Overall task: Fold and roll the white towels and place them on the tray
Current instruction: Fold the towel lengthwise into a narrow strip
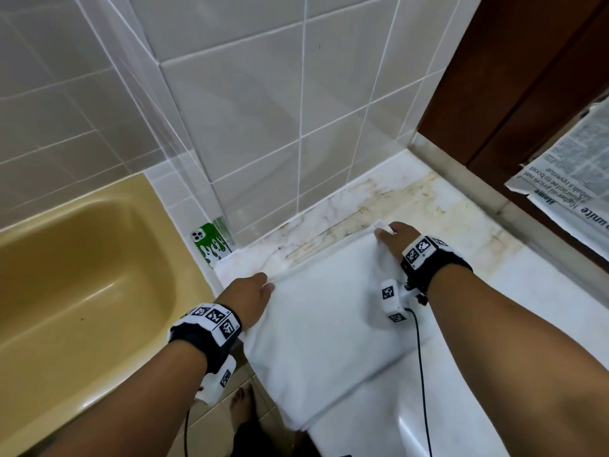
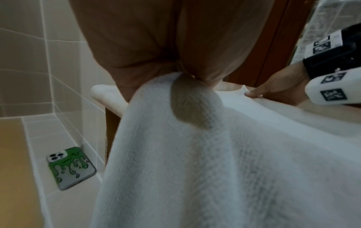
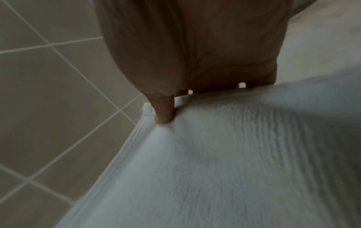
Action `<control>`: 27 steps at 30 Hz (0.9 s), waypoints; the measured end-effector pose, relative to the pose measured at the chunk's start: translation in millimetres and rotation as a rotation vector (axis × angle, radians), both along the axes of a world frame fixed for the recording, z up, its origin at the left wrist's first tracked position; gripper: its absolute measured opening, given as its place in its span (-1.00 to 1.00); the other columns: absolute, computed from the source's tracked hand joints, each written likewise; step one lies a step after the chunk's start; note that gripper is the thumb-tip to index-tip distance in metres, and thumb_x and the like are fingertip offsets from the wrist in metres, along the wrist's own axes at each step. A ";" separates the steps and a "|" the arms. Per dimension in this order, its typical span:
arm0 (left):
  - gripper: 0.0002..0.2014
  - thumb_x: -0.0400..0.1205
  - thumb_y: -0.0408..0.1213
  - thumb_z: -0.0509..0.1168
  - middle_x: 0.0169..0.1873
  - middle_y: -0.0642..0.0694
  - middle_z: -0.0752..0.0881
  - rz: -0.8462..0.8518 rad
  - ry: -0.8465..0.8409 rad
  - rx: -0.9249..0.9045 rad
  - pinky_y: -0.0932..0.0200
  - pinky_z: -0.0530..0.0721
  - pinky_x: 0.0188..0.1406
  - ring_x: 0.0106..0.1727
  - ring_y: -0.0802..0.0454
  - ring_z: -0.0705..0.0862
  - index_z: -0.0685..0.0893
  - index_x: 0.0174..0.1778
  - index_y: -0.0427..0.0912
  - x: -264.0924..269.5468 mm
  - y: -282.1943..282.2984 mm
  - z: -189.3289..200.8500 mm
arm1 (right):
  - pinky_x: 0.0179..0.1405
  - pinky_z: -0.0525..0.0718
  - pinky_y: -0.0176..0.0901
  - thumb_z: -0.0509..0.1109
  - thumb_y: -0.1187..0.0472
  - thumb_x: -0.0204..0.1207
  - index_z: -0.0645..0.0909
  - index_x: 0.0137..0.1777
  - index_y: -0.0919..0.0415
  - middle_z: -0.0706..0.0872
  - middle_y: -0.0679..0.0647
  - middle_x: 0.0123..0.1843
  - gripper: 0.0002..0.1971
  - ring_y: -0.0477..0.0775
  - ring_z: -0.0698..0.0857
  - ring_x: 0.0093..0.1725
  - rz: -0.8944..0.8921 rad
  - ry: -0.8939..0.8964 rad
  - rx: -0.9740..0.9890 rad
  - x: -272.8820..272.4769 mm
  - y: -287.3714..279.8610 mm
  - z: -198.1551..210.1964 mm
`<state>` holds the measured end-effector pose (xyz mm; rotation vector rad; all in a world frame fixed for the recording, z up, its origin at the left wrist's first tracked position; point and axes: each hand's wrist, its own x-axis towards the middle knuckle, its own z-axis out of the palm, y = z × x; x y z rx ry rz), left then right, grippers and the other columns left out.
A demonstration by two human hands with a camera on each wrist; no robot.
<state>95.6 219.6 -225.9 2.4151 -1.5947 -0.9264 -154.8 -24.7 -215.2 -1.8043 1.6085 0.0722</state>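
Observation:
A white towel (image 1: 324, 328) lies spread on the marble counter (image 1: 461, 206), its near part hanging over the front edge. My left hand (image 1: 253, 295) pinches the towel's far left corner (image 2: 175, 80) at the counter's left end. My right hand (image 1: 392, 237) pinches the far right corner, thumb (image 3: 165, 111) on top of the hem (image 3: 125, 151) and fingers underneath. The right hand (image 2: 273, 89) also shows in the left wrist view, holding its corner at the back. No tray is in view.
A phone in a green drip case (image 1: 211, 245) leans on the tiled ledge beside a yellow bathtub (image 1: 72, 275). Tiled wall (image 1: 280, 110) stands behind the counter, a wooden cabinet (image 1: 514, 77) with newspaper (image 1: 573, 179) at right. A white sink (image 1: 438, 420) sits at the near right.

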 end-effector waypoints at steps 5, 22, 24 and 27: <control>-0.70 0.79 -0.09 0.05 -0.03 -0.26 0.71 0.047 -0.019 -0.012 0.07 0.62 -0.02 0.01 -0.23 0.68 0.53 0.13 -0.26 1.9 -3.7 0.9 | -0.20 0.44 -0.10 0.26 -0.21 0.65 0.41 -0.31 0.09 0.52 0.07 -0.32 -0.57 0.13 0.51 -0.29 -0.071 -0.068 -0.015 7.3 4.5 -2.1; -0.42 0.81 -0.15 -0.01 0.73 -0.03 -0.16 -0.854 -0.282 -0.030 -0.18 0.27 0.53 0.66 -0.26 0.09 -0.06 0.74 0.09 -101.9 -193.1 -0.5 | 0.24 0.61 0.14 0.58 -0.25 0.33 0.44 0.34 0.03 0.44 0.14 0.30 -0.32 0.28 0.49 0.33 -0.459 0.255 0.008 -70.2 112.7 6.9; -0.43 0.80 -0.10 0.03 0.72 -0.10 -0.06 -0.873 -0.302 -0.052 -0.18 0.35 0.47 0.62 -0.29 0.15 0.01 0.73 0.06 -100.1 -219.3 -0.9 | 0.24 0.61 0.13 0.58 -0.23 0.35 0.45 0.32 0.02 0.46 0.14 0.29 -0.36 0.28 0.50 0.32 -0.525 0.216 0.012 -67.9 118.8 2.9; -0.56 0.73 -0.14 0.20 0.47 -0.18 0.30 -0.900 -0.213 -0.139 -0.13 0.53 0.26 0.43 -0.25 0.33 0.37 0.54 -0.06 -96.9 -235.8 -2.9 | 0.22 0.60 0.10 0.57 -0.25 0.35 0.47 0.28 0.00 0.48 0.11 0.25 -0.39 0.23 0.50 0.32 -0.618 0.213 -0.015 -63.2 130.6 -0.6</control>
